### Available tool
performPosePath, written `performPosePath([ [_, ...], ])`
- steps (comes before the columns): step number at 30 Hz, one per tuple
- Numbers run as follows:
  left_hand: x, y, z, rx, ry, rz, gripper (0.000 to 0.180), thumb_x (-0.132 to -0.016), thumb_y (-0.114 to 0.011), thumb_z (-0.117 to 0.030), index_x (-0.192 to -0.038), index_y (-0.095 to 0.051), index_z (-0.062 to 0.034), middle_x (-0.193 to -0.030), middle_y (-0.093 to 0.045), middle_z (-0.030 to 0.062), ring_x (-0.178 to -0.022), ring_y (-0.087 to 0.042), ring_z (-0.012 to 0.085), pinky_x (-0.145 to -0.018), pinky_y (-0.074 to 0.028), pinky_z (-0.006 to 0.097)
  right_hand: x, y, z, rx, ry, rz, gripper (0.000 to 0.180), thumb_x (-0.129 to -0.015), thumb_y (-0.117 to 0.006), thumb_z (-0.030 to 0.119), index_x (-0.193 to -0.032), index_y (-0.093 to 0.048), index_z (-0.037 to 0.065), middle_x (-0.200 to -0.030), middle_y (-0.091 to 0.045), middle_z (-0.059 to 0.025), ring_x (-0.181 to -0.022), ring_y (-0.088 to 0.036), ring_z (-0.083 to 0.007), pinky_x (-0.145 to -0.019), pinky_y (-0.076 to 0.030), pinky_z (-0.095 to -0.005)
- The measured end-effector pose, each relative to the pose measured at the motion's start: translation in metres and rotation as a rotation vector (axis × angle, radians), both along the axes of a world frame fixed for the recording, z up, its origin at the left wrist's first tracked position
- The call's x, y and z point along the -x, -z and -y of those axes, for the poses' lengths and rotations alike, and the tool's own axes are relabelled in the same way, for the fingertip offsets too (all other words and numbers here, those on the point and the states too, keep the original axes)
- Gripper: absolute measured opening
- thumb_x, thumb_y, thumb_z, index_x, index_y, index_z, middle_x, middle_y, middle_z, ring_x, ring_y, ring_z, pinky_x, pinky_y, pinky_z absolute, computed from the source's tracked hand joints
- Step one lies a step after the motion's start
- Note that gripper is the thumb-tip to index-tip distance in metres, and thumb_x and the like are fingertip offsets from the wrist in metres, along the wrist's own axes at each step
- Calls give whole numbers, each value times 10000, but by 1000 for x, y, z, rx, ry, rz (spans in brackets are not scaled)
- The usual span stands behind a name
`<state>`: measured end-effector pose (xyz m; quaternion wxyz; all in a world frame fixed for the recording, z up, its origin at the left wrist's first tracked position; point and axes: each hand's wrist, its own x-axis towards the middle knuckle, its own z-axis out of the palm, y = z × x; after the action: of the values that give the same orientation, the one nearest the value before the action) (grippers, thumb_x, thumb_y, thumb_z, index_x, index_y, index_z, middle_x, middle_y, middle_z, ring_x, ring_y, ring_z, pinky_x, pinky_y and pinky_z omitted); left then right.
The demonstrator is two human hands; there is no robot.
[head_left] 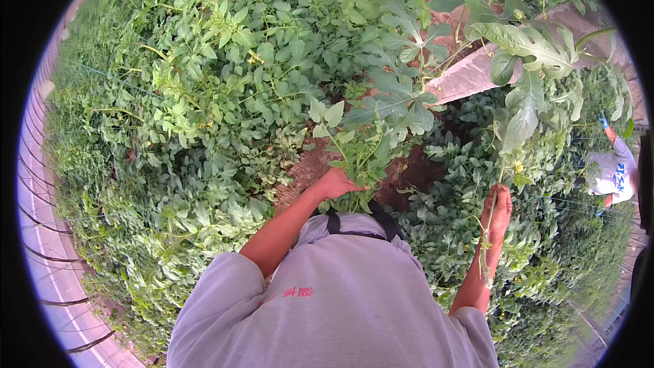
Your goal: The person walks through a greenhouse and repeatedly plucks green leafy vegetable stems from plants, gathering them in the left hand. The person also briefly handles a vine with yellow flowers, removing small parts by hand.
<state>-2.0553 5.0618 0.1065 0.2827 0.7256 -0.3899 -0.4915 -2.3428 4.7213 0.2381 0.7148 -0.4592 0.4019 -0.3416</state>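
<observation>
In front of my waist, my left hand (334,182) is closed around a bunch of green leafy shoots (364,157). Leaves spread upward from the bunch and partly hide my fingers. My right hand (499,208), out to the right, is closed on a thin vine stem (503,167). Large lobed leaves (528,105) rise above that fist, and a small yellow flower (519,167) is beside it. A pale length of the same kind of stem (485,245) hangs below the fist along my forearm.
Dense leafy plants (231,61) fill both sides. Bare brown soil (409,177) shows between them ahead of me. A pale strip (470,76) crosses the upper right. Thin strings run through the foliage. At the far right, a person in a light shirt (613,170) and blue gloves works among plants.
</observation>
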Motion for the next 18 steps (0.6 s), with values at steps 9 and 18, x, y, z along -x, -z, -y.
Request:
performPosePath([
  [9,-6,45,-127,201,264,745,321,-904,-514,-245,-1139,-706,-352,-820,-699,36,-721,-685,284,-574,-522,428,-11,-6,-4,-92,54,-91,172,-1014,-575,226,-1022,-624,61,-809,-557,30,-625,-451,-50,-514,-352,-184],
  [18,-44,18,-190,-25,87,847,328,-915,-518,-254,-1190,-679,-331,-803,-696,45,-714,-692,266,-587,-527,419,-12,18,-9,-329,-54,203,385,-1040,-514,337,-1252,-569,20,-1154,-666,-107,-883,-633,-180,-719,-527,-265],
])
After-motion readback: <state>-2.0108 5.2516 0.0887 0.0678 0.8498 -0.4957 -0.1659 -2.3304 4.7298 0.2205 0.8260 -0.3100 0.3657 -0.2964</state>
